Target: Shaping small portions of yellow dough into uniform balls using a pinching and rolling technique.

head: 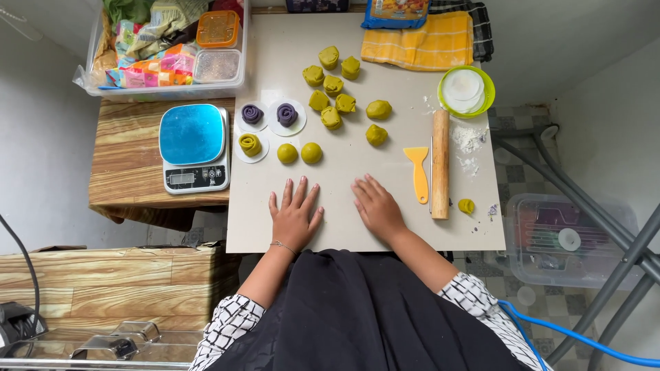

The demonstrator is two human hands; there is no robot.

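From my seat at the feed, the grey work board point(289, 55) filled the middle of the view, its near edge just in front of the person's dark apron and its left edge butting against a wooden side table point(127, 158) that carried a blue-topped kitchen scale point(193, 146). The widest bare stretch of board lay along the near edge, around and between the hands, with another bare patch up near the far left corner. The right margin was narrower, lined by an upright-lying wooden rolling pin point(440, 163) with a yellow plastic scraper point(418, 172) just beside it. The left hand point(294, 215) lay flat on the board, palm down, fingers fully spread, gripping nothing. The right hand point(376, 207) rested the same way, fingers open but closer together, also holding nothing. The two were near each other without touching. Nearest the left hand's fingertips sat two smooth green dough balls point(300, 152), touching side by side, well short of contact with the fingers. Beyond them I saw a cluster of folded green dough pieces point(337, 89) and, on white paper rounds, two purple dough spirals point(269, 114). A green bowl point(485, 81) stood at the rolling pin's far end.
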